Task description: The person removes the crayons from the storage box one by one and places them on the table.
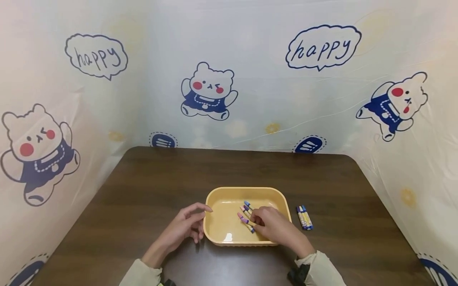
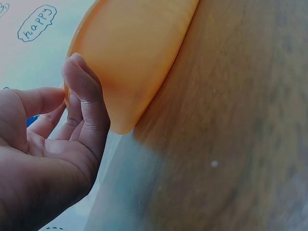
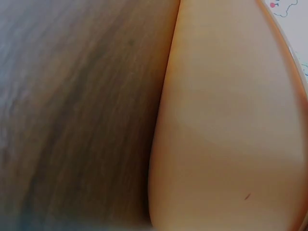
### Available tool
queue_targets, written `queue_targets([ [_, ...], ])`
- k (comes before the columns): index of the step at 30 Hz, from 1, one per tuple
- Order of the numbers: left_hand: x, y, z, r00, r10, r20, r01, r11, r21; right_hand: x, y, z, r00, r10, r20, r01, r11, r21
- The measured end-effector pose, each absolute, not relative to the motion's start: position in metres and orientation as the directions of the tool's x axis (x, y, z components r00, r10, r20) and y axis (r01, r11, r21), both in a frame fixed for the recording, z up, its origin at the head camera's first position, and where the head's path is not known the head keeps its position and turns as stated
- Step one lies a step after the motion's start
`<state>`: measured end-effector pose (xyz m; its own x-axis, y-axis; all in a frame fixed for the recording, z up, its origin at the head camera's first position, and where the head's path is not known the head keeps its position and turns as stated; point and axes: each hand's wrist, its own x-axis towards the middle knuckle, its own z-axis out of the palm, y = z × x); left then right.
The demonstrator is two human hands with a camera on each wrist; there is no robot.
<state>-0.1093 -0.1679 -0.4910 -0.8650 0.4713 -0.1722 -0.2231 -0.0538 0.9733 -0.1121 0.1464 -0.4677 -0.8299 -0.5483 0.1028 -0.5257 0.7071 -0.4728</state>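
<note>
A yellow plastic tray [image 1: 223,222] stands on the table with several wrapped crayons [image 1: 247,210] lying loose in it, tips pink, purple and blue. My left hand [image 1: 184,226] holds the tray's left rim between thumb and fingers; the left wrist view shows this hand [image 2: 67,130] at the edge of the tray wall [image 2: 134,53]. Reaching over the right side, my right hand [image 1: 273,224] pinches a yellow-orange crayon [image 1: 250,223] inside the tray. In the right wrist view only the tray's outer wall [image 3: 226,115] shows, and the hand is out of sight.
A small group of crayons [image 1: 304,218] lies side by side on the table, right of the tray. Dark brown wood forms the table top [image 1: 161,178]. A pale curtain [image 1: 257,99] with printed bears hangs around the back and sides.
</note>
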Motion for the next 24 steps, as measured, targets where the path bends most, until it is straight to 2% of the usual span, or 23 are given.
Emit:
queue_targets([
  [12, -0.109, -0.167, -0.489, -0.866, 0.475, -0.159, -0.207, -0.050, 0.977, -0.113, 0.148, -0.470, -0.839, -0.533, 0.109, -0.513, 0.709, -0.485],
  [19, -0.109, -0.172, -0.487, -0.861, 0.483, -0.157, -0.203, -0.044, 0.978, -0.113, 0.144, -0.467, -0.830, -0.530, 0.174, -0.544, 0.701, -0.462],
  [24, -0.108, -0.172, -0.490, -0.856, 0.493, -0.154, -0.208, -0.055, 0.977, -0.114, 0.149, -0.460, -0.841, -0.517, 0.158, -0.515, 0.677, -0.526],
])
